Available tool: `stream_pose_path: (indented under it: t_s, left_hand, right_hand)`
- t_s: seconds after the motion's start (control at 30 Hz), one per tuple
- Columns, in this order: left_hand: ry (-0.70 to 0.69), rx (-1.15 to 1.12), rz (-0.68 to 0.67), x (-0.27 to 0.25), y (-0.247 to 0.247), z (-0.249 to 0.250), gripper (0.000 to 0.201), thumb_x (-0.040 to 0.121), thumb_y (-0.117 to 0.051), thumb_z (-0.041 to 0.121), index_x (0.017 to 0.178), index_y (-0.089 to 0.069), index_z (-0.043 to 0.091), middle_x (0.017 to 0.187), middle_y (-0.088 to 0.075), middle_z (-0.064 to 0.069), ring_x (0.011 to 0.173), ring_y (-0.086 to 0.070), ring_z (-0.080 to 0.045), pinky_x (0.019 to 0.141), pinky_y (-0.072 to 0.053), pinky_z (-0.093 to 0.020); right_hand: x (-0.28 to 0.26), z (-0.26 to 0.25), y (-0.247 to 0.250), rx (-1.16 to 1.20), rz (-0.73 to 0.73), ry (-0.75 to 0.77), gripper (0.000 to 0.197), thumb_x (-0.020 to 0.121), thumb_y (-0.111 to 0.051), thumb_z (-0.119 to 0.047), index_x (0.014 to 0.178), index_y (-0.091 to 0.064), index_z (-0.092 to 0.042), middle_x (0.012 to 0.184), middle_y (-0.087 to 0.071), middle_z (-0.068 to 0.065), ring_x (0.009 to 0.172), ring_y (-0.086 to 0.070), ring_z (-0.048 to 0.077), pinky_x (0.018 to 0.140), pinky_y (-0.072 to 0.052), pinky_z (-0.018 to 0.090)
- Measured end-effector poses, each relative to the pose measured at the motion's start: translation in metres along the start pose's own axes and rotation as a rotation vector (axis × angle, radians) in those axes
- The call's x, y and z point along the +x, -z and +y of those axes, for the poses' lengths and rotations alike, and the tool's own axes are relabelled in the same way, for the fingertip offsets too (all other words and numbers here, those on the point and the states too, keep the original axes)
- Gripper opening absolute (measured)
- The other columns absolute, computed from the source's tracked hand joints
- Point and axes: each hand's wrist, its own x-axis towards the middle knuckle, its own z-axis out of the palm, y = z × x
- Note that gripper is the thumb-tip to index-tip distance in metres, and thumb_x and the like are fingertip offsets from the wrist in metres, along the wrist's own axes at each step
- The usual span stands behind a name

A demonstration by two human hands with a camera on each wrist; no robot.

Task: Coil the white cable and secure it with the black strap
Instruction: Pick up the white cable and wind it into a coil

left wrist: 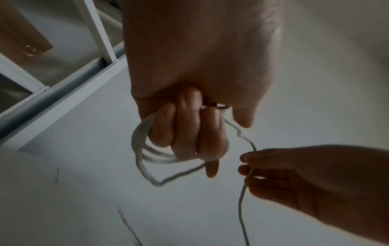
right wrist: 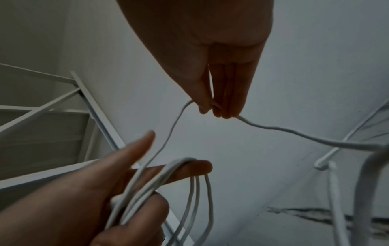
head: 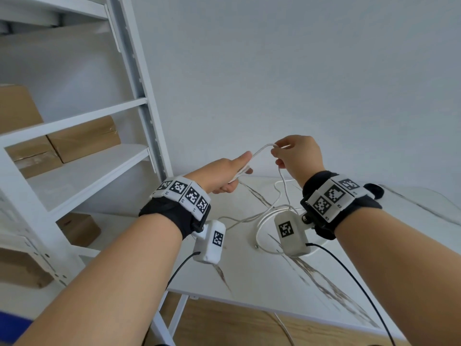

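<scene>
My left hand grips several loops of the white cable above the table, with its fingers curled through the coil and the index finger pointing out under the loops. My right hand, a little to the right and higher, pinches the cable between thumb and fingertips. A short span of cable runs between the two hands. From the right hand the loose cable drops to the table and lies there in slack curves. No black strap shows in any view.
The white marble-patterned table lies below the hands, against a white wall. A white metal shelf unit with cardboard boxes stands to the left. Black sensor leads hang from my wrists. Wooden floor shows below the table's edge.
</scene>
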Motion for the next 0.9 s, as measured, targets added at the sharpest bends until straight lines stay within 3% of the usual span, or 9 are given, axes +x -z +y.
stream_pose_path:
  t_s: [0.1, 0.23, 0.33, 0.47, 0.6, 0.73, 0.9]
  left_hand:
    - [-0.049, -0.042, -0.140, -0.009, -0.001, 0.006, 0.053, 0.095, -0.034, 0.060, 0.121, -0.063, 0.025, 0.043, -0.029, 0.002, 0.043, -0.022, -0.016, 0.044, -0.022, -0.023]
    - [-0.115, -0.182, -0.172, -0.015, 0.002, 0.007, 0.038, 0.100, -0.039, 0.041, 0.125, -0.063, 0.025, 0.046, -0.025, 0.001, 0.043, -0.017, -0.014, 0.044, -0.017, -0.024]
    - [-0.163, -0.351, -0.127, -0.012, 0.004, 0.006, 0.040, 0.102, -0.036, 0.042, 0.126, -0.062, 0.022, 0.047, -0.025, 0.001, 0.040, -0.015, -0.011, 0.043, -0.014, -0.024]
    - [-0.213, -0.542, -0.029, -0.009, 0.008, 0.006, 0.041, 0.103, -0.036, 0.039, 0.127, -0.059, 0.017, 0.045, -0.027, 0.004, 0.038, -0.016, -0.009, 0.045, -0.012, -0.026]
    - [-0.235, -0.706, 0.101, -0.006, 0.015, 0.008, 0.041, 0.103, -0.037, 0.038, 0.129, -0.058, 0.015, 0.044, -0.026, 0.004, 0.036, -0.017, -0.009, 0.043, -0.016, -0.024]
    - [-0.251, -0.832, 0.170, -0.004, 0.020, 0.005, 0.041, 0.104, -0.035, 0.038, 0.130, -0.056, 0.015, 0.041, -0.026, 0.006, 0.033, -0.020, -0.007, 0.041, -0.018, -0.023]
    - [-0.206, -0.948, 0.296, -0.001, 0.022, -0.002, 0.041, 0.105, -0.033, 0.037, 0.130, -0.054, 0.012, 0.040, -0.028, 0.006, 0.031, -0.020, -0.007, 0.039, -0.016, -0.021]
  right_hand:
    - [-0.001, 0.005, -0.002, 0.012, 0.004, -0.029, 0.012, 0.084, -0.067, -0.016, 0.088, -0.073, -0.006, 0.081, -0.074, 0.013, 0.059, -0.066, 0.018, 0.072, -0.062, 0.039]
    - [-0.002, 0.014, -0.005, -0.053, -0.020, -0.033, 0.013, 0.083, -0.066, -0.018, 0.082, -0.073, -0.006, 0.076, -0.073, 0.012, 0.061, -0.068, 0.021, 0.075, -0.061, 0.044]
    - [-0.003, 0.018, -0.006, -0.151, -0.082, -0.033, 0.006, 0.081, -0.068, -0.017, 0.081, -0.072, -0.012, 0.073, -0.072, 0.010, 0.066, -0.068, 0.024, 0.076, -0.060, 0.041]
    - [-0.009, 0.020, -0.010, -0.348, -0.265, -0.034, 0.007, 0.080, -0.070, -0.013, 0.074, -0.069, -0.012, 0.069, -0.067, 0.003, 0.062, -0.060, 0.021, 0.065, -0.054, 0.031]
    - [-0.017, 0.029, -0.015, -0.442, -0.441, -0.069, 0.002, 0.079, -0.072, -0.007, 0.077, -0.073, -0.006, 0.069, -0.067, 0.004, 0.065, -0.063, 0.020, 0.069, -0.058, 0.033]
    - [-0.018, 0.033, -0.015, -0.326, -0.442, -0.105, 0.013, 0.082, -0.073, -0.011, 0.085, -0.073, 0.001, 0.070, -0.067, 0.003, 0.067, -0.064, 0.019, 0.071, -0.059, 0.032]
    - [-0.016, 0.023, -0.011, 0.042, -0.391, -0.187, 0.025, 0.089, -0.067, -0.021, 0.084, -0.070, 0.003, 0.066, -0.064, 0.010, 0.063, -0.062, 0.021, 0.076, -0.059, 0.035]
